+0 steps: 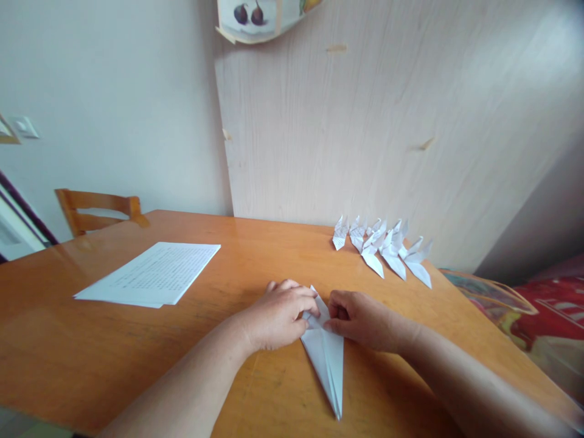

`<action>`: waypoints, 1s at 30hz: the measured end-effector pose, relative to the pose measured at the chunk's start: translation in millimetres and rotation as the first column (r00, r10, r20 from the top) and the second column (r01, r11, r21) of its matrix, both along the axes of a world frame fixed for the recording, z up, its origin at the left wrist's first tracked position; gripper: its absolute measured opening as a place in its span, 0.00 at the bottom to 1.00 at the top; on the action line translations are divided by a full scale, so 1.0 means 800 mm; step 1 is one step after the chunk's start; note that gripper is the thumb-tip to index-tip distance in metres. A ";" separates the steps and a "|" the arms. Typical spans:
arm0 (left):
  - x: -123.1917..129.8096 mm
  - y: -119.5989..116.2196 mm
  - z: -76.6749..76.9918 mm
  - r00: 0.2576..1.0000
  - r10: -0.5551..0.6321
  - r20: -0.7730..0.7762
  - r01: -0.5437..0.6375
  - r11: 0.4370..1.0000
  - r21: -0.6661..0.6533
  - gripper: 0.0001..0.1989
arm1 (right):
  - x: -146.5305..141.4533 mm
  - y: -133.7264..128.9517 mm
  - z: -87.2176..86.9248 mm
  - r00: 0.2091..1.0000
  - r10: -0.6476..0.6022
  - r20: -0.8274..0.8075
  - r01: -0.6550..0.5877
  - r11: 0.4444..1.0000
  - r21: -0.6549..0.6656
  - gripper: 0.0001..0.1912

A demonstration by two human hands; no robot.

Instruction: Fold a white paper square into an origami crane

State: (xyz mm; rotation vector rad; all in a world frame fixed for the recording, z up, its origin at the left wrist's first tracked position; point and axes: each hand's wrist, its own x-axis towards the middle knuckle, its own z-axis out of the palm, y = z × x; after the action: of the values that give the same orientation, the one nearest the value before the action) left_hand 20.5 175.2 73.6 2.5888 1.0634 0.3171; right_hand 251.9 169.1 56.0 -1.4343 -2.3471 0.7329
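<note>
A sheet of white paper folded into a narrow kite shape point(327, 365) lies on the table in front of me, its long point towards me. My left hand point(285, 313) rests over its upper left side, fingers bent onto the paper and thumb at its left edge, holding it down. On the other side my right hand point(358, 319) is curled, with the thumb on the paper and the fingers at its right edge. The small tip at the far end sticks out between both hands. Part of the upper folds is hidden under the left fingers.
Several folded paper cranes point(392, 249) stand in rows at the back right of the wooden table point(255, 249). A stack of printed sheets point(155, 274) lies on the left. Behind it is a wooden chair point(103, 204). A red cloth point(552, 310) lies beyond the right table edge.
</note>
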 end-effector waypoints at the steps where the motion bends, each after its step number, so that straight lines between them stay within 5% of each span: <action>1: 0.000 0.001 0.000 1.000 0.004 -0.007 -0.005 1.000 -0.017 0.18 | 0.000 0.000 0.000 1.000 0.005 -0.003 -0.005 1.000 0.002 0.06; 11: -0.001 0.008 -0.002 0.999 0.007 -0.039 -0.010 0.997 -0.073 0.18 | 0.007 -0.002 0.010 0.995 0.030 -0.092 -0.035 0.998 -0.055 0.03; 24: 0.000 0.010 -0.002 1.000 -0.015 -0.005 0.014 0.998 -0.055 0.10 | 0.000 -0.016 0.026 0.936 0.083 -0.343 -0.181 0.947 -0.264 0.11; 30: -0.001 0.011 -0.002 1.000 0.002 -0.020 -0.004 0.996 -0.094 0.09 | 0.000 -0.017 0.029 0.939 0.042 -0.341 -0.149 0.944 -0.294 0.13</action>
State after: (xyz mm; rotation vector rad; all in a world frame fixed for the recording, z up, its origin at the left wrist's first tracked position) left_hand 19.4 184.1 71.9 2.5116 1.0627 0.2367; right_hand 252.1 155.3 79.4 -1.1959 -2.1158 1.3187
